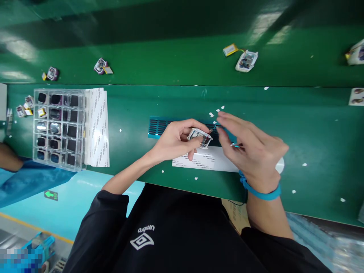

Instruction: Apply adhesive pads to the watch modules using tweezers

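Near the middle of the green workbench, my left hand (178, 140) is closed round a small white-cased electronic device (200, 138). Its open side shows a circuit board, with my thumb lying on its edge and a thin red wire at its right side. Just to the right is my right hand (250, 148), its index finger and thumb curled close to the device but apart from it. A thin metal tool (235, 144) shows between its fingers; most of it is hidden, so its kind is unclear. White printed sheets (193, 161) lie below the hands, and a blue slotted strip (156, 129) behind them.
A clear compartment tray (82, 151) of square device parts stands left, beside a stack of printed sheets (98, 129). Opened devices with yellow-edged batteries, including a white one (247, 61), lie along the back strip. Small white bits dot the bench. Another person's arm (8, 159) is far left.
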### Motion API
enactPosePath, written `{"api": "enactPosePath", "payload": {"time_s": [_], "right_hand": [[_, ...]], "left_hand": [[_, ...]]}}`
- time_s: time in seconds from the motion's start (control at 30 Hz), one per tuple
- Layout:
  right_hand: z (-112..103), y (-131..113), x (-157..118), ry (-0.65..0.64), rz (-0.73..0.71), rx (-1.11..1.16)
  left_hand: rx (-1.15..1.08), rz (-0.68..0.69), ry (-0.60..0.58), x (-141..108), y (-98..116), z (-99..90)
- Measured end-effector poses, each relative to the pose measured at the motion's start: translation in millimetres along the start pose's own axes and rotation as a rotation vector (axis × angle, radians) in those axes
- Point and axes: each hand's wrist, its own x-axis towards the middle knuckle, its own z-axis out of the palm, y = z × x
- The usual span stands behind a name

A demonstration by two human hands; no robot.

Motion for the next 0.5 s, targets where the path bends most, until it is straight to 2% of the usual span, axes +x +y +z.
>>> {"api": "enactPosePath", "payload": {"time_s": [0.1,0.27,0.5], "right_hand": [[0,2,-2,-0.041,-0.047,0.028],[1,7,-9,-0.087,-0.043,-0.061],[3,2,-13,-0.059,-0.058,-0.12]], "left_hand": [[-0.012,0.024,-0.005,0,-3,-0.5],[-0.029,0.037,0.005,2,-7,-0.3],[0.156,0.124,0.117,-5,-7,5.3]]}}
